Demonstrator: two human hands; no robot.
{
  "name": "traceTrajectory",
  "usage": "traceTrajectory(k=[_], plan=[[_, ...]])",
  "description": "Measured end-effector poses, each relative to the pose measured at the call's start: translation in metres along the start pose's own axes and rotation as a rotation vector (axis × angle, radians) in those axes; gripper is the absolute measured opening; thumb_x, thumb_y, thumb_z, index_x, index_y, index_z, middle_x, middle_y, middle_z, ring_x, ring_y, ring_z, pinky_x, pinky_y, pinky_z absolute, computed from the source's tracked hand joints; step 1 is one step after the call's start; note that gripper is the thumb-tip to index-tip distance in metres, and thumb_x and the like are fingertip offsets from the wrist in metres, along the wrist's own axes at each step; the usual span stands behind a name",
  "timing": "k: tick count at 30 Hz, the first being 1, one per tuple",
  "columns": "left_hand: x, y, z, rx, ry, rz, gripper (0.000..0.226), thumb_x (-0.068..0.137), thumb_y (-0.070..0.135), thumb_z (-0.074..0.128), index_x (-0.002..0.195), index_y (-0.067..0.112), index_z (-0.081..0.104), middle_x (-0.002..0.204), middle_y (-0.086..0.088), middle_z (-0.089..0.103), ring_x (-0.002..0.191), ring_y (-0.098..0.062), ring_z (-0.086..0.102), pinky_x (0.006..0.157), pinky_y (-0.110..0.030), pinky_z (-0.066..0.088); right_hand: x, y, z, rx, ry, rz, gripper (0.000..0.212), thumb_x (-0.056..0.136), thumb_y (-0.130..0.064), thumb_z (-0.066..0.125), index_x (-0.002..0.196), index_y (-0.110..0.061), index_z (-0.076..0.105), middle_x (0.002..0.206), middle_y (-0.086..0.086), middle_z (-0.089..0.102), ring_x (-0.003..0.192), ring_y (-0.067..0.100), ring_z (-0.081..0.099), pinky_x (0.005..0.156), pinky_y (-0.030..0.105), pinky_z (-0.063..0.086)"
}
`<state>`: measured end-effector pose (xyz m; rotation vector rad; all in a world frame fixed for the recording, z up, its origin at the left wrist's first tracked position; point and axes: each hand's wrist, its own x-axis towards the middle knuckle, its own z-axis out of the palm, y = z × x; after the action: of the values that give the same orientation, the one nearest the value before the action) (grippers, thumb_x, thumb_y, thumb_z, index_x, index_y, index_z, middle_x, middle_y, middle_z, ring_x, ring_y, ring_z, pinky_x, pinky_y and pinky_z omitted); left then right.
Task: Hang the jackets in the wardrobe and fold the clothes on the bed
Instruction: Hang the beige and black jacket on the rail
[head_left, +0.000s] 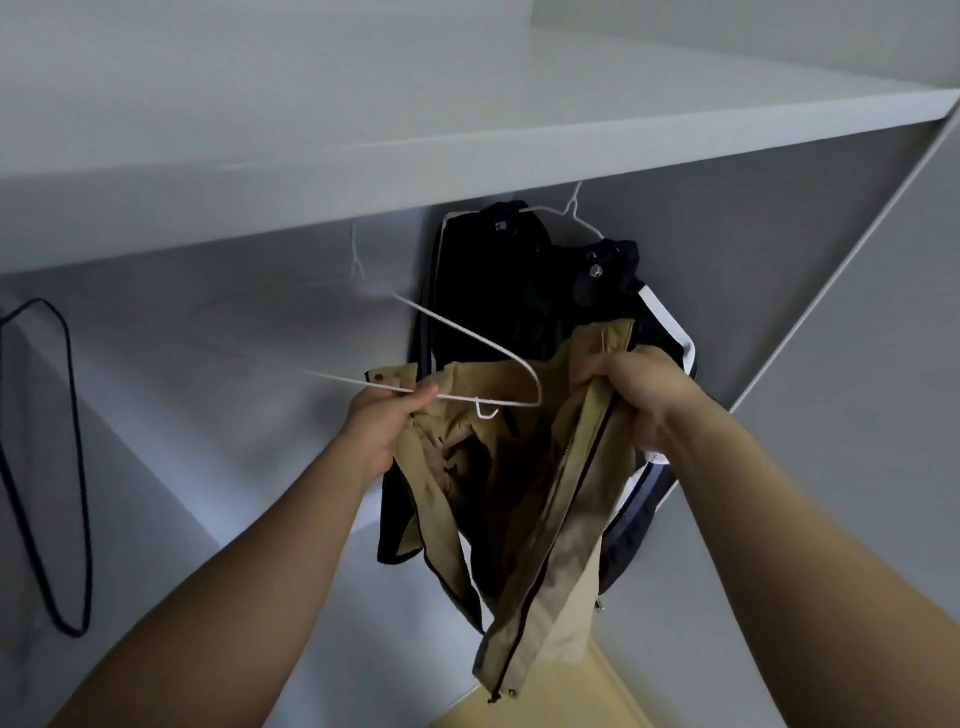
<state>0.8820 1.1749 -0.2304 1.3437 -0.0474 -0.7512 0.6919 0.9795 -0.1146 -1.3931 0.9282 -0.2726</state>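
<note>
The white hanger (537, 389) blurs at its far end (beyond the left grip (387, 415)).

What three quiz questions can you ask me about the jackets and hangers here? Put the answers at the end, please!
1. True or false: the tan jacket hangs on its own, with no hand touching it.
2. What colour is the hanger that the left hand grips? A black, B white, C red.
3. Missing word: the right hand grips the tan jacket, and behind it hangs a ____ jacket with white stripes.
Key: 1 false; 2 B; 3 dark.
</note>
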Motion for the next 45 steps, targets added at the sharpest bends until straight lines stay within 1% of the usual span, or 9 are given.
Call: traceTrajectory(k=[6,12,16,20,26,29,35,40,45], plan=[[-0.001,-0.001,0.001,0.054,0.082,0.011,0.060,0.070,0.014,0.093,0.117,-0.009,0.065,0.106,-0.027,0.073,0.101,-0.042,0.072,0.091,-0.059,0.057,0.006,-0.031,0.032,0.040,-0.090,-0.135,0.036,0.081,-0.001,0.071,0.116,-0.003,0.064,0.084,0.017,0.071,0.067,0.031,0.073,0.069,0.044,0.059],[-0.002,-0.006,0.000,0.101,0.157,0.050,0.038,0.071,0.016,0.092,0.103,0.002,0.075,0.095,-0.015,0.078,0.092,-0.032,0.075,0.089,-0.047,0.061,0.004,-0.048,0.097,-0.056,-0.266,-0.357,0.021,0.083,-0.007,0.069,0.105,-0.008,0.068,0.091,0.015,0.073,0.085,0.034,0.073,0.080,0.048,0.061],[-0.005,-0.006,-0.001,0.060,0.249,0.058,0.010,0.090,0.005,0.067,0.092,0.011,0.075,0.092,-0.013,0.076,0.088,-0.029,0.071,0.088,-0.041,0.060,-0.004,-0.044,0.146,-0.567,-0.349,-0.674,0.015,0.094,-0.008,0.058,0.107,-0.016,0.059,0.095,0.005,0.066,0.087,0.023,0.066,0.073,0.033,0.051],[-0.007,-0.008,-0.007,0.122,0.272,0.085,0.015,0.088,-0.002,0.067,0.089,0.011,0.075,0.094,-0.014,0.075,0.091,-0.028,0.070,0.089,-0.040,0.061,0.006,-0.016,0.173,-0.982,-0.144,-0.828,0.055,0.095,-0.009,0.053,0.147,-0.015,0.034,0.117,0.006,0.060,0.103,0.030,0.058,0.081,0.038,0.036],[-0.011,-0.005,-0.021,0.180,0.276,0.083,0.015,0.087,0.001,0.066,0.085,0.013,0.076,0.087,-0.010,0.076,0.088,-0.027,0.072,0.078,-0.035,0.062,0.014,0.002,0.194,-0.933,0.219,-0.992,0.042,0.090,-0.009,0.056,0.131,-0.020,0.059,0.122,0.014,0.050,0.113,0.036,0.045,0.085,0.036,0.027],[-0.016,-0.006,-0.022,0.185,0.241,0.083,0.010,0.084,0.003,0.070,0.084,0.011,0.076,0.088,-0.011,0.076,0.091,-0.029,0.072,0.082,-0.039,0.063,0.020,0.001,0.201,-0.825,0.099,-0.987,0.037,0.089,-0.004,0.054,0.125,-0.011,0.061,0.124,0.019,0.053,0.114,0.040,0.051,0.097,0.046,0.040],[-0.024,0.002,-0.037,0.308,0.139,0.129,0.008,0.081,0.001,0.075,0.085,0.008,0.077,0.087,-0.013,0.076,0.089,-0.030,0.073,0.080,-0.038,0.062,0.024,-0.005,0.193,-0.675,-0.122,-0.988,0.038,0.104,-0.020,0.048,0.139,-0.029,0.038,0.094,-0.003,0.056,0.073,0.015,0.057,0.060,0.029,0.043],[-0.022,0.014,-0.084,0.492,-0.027,0.141,0.036,0.078,-0.018,0.071,0.095,0.013,0.076,0.101,-0.006,0.075,0.097,-0.017,0.071,0.080,-0.024,0.058,0.024,-0.022,0.171,-0.780,-0.162,-1.012,0.046,0.101,-0.006,0.049,0.145,-0.018,0.051,0.117,0.013,0.067,0.102,0.025,0.065,0.079,0.028,0.047],[-0.004,0.014,-0.138,0.414,0.343,0.172,0.022,0.090,0.000,0.070,0.106,0.015,0.076,0.106,-0.010,0.074,0.084,-0.016,0.071,0.079,-0.028,0.060,0.035,-0.045,0.142,-0.886,-0.231,-0.957,0.045,0.102,-0.004,0.051,0.144,-0.018,0.053,0.139,0.008,0.061,0.126,0.021,0.058,0.102,0.024,0.047]])
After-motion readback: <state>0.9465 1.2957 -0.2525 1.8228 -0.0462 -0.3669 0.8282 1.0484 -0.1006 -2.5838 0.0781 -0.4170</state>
